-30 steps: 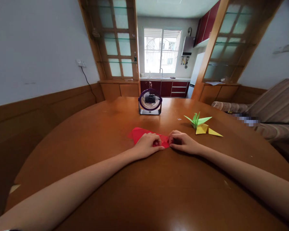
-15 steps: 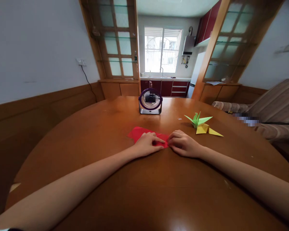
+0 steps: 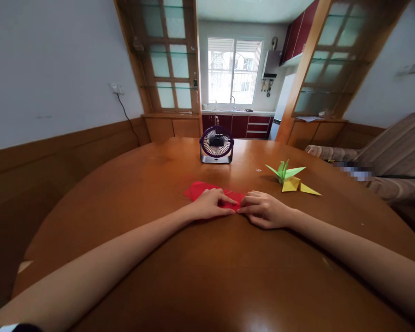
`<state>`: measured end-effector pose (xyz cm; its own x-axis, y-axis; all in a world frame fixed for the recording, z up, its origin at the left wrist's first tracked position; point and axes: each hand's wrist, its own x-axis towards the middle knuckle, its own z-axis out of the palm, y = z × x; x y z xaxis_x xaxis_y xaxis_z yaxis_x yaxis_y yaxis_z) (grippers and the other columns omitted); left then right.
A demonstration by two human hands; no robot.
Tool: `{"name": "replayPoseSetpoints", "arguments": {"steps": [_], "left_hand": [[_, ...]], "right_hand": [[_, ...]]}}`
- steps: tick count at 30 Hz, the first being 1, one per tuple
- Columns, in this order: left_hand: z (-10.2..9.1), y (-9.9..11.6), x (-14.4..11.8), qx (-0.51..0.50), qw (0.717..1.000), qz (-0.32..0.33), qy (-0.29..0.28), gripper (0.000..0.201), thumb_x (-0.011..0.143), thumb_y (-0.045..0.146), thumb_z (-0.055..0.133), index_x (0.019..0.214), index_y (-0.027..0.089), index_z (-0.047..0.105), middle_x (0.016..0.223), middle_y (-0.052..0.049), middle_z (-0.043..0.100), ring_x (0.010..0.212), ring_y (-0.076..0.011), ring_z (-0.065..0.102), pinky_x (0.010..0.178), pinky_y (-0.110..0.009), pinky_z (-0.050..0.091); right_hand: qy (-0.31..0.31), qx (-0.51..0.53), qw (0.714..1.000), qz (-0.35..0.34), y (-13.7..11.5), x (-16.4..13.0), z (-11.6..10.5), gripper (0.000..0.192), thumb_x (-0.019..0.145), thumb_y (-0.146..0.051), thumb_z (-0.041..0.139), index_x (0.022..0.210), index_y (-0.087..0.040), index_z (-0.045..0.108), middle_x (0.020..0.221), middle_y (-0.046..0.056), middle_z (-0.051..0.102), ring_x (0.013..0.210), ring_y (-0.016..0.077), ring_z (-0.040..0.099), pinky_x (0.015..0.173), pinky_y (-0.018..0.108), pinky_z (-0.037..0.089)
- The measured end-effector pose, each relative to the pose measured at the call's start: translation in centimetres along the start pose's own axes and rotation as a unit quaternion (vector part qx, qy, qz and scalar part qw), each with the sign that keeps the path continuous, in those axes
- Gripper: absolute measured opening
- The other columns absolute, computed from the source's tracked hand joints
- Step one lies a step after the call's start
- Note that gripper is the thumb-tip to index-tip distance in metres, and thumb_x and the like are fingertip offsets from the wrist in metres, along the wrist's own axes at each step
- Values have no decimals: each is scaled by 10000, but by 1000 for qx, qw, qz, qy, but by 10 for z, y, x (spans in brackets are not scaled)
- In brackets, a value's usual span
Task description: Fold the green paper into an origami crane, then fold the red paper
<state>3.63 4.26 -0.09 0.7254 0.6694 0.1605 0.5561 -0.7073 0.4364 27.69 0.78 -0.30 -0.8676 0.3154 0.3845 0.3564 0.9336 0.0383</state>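
Note:
A folded sheet of red paper (image 3: 198, 189) lies flat on the round wooden table (image 3: 131, 193). My left hand (image 3: 210, 205) presses down on the sheet's middle with its fingers stretched toward the right tip. My right hand (image 3: 263, 210) pinches the paper's right tip with fingertips meeting the left hand's fingers. Most of the sheet's right half is hidden under both hands.
A green paper crane (image 3: 284, 171) and a yellow folded paper shape (image 3: 298, 186) sit at the right. A small purple desk fan (image 3: 216, 145) stands at the table's far side. A striped sofa (image 3: 397, 157) is at the right, a kitchen doorway behind.
My left fingers have stretched out along the paper. My right hand has slid a little nearer, its fingertips now meeting the left hand's at the red tip.

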Motion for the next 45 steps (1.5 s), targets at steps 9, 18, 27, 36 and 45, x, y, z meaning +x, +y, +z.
{"name": "replayPoseSetpoints", "arguments": {"steps": [9,18,27,36,45], "left_hand": [[-8,-4,-2,22,1000,-17,-13,422,769,511,698,1138,308,699,920,-34,570,879,-207,545,804,-310,382],[-11,-10,-4,58,998,-18,35,562,716,653,666,1106,249,691,1045,-71,577,994,-257,538,868,-363,407],[-40,-26,-2,102,993,-55,5,254,787,425,639,860,185,681,908,-53,633,830,-197,582,673,-271,410],[-59,-33,-3,56,992,-76,-87,291,711,456,700,806,186,643,759,-1,640,660,-145,546,581,-246,336],[-65,-25,-8,17,987,-58,-147,321,727,485,681,715,180,581,685,13,608,622,-128,506,566,-244,316]], "right_hand": [[34,44,998,27,6,-4,-3,265,931,-255,476,819,-165,699,809,90,636,727,177,531,684,319,436],[42,55,996,47,6,-6,-1,265,947,-245,454,782,-170,649,835,93,646,760,179,567,700,323,469],[2,29,1000,2,5,-6,-3,237,936,-250,450,1055,-179,642,983,104,682,904,201,618,820,368,493],[0,-41,999,-17,5,-5,-1,240,940,-242,475,1078,-188,664,1029,109,666,998,221,585,884,409,473],[-4,-105,994,-33,1,-3,-2,236,939,-236,465,1090,-180,637,988,95,680,1010,235,582,893,432,471]]}}
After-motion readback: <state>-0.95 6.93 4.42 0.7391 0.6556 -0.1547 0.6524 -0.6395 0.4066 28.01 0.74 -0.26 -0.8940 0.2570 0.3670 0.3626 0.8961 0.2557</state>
